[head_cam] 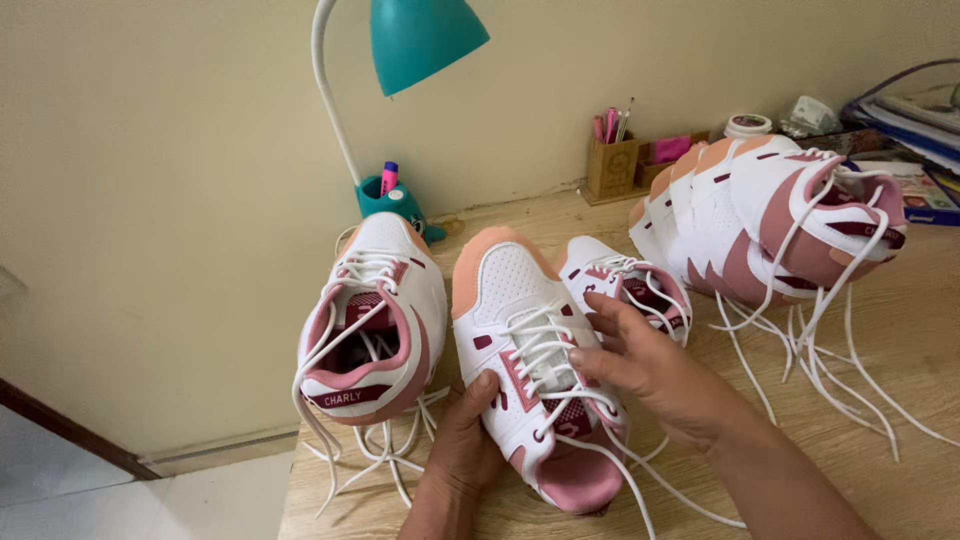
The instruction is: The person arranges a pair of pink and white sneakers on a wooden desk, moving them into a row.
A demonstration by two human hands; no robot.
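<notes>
gripping sneaker btwn hands, l under, r atop

plain cream wall fills the back, bare and evenly lit. below it a pale skirting strip runs along, with a dark strip of trim low on the left above the light tiled floor. a wooden desk sits against the wall. a teal desk lamp on a white curved neck leans in from the top, unlit.
</notes>
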